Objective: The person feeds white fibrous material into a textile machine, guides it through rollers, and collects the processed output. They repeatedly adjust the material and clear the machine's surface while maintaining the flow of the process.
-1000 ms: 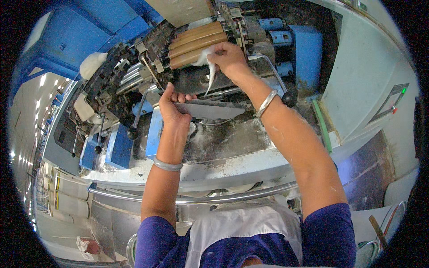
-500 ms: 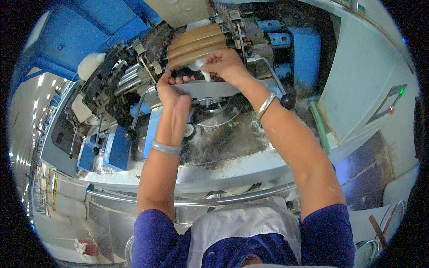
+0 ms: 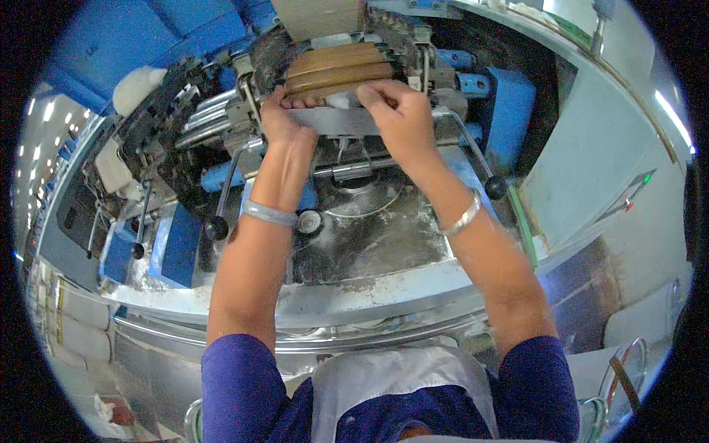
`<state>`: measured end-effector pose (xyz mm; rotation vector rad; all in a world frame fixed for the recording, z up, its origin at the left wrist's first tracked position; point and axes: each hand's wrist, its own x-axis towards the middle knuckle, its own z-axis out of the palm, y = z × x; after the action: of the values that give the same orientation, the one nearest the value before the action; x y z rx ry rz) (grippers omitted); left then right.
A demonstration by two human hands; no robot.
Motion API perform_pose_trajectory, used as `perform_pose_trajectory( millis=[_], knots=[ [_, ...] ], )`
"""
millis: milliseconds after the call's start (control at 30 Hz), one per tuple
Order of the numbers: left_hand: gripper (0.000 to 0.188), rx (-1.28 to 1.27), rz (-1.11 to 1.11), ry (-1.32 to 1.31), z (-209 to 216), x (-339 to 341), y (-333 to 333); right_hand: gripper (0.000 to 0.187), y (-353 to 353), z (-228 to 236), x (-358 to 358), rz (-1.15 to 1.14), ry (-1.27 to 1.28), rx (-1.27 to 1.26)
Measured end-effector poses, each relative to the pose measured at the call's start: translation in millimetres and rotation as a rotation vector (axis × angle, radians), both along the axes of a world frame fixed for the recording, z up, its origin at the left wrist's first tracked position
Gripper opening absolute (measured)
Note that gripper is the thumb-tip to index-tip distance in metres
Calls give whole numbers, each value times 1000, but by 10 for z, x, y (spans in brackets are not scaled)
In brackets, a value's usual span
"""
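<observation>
Brown rollers (image 3: 336, 68) lie side by side in the machine in front of me. Below them runs a smooth grey metal plate (image 3: 336, 122). My left hand (image 3: 284, 124) is closed on the plate's left end, its fingertips showing over the top edge and its thumb raised beside the rollers. My right hand (image 3: 402, 118) is at the plate's right end, thumb and forefinger pinched together against the lowest roller. What lies between them is hidden. A tuft of white fibre (image 3: 341, 100) sits just left of those fingertips, between plate and rollers.
Black-knobbed levers (image 3: 216, 227) stand left of my forearms, another black knob (image 3: 495, 187) at the right. Blue housings (image 3: 509, 111) flank the rollers. A round white bundle (image 3: 136, 90) rests at the far left. A metal rail (image 3: 369, 342) crosses before me.
My right hand has moved right, away from the fibre tuft, and turned its back toward me. The strand that hung over the plate no longer shows. The view has shifted.
</observation>
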<state>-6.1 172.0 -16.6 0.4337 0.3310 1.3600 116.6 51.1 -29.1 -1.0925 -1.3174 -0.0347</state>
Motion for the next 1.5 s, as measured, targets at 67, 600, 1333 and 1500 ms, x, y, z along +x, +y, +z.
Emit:
perform_pose_trajectory(
  millis=[67,600,1333,1500],
  knots=[
    [28,-67,-19,-72,26,-32,7,26,-94,-151,-116,188,239,-23],
    [29,-169,-69,-246,109,-91,-40,19,119,-595,-275,389,649,-609],
    [25,-145,-84,-265,102,-76,-8,25,-284,-646,-239,79,-552,-1036],
    [24,-132,-79,-286,98,-80,-43,25,-308,-373,-91,37,-164,-637]
  ],
)
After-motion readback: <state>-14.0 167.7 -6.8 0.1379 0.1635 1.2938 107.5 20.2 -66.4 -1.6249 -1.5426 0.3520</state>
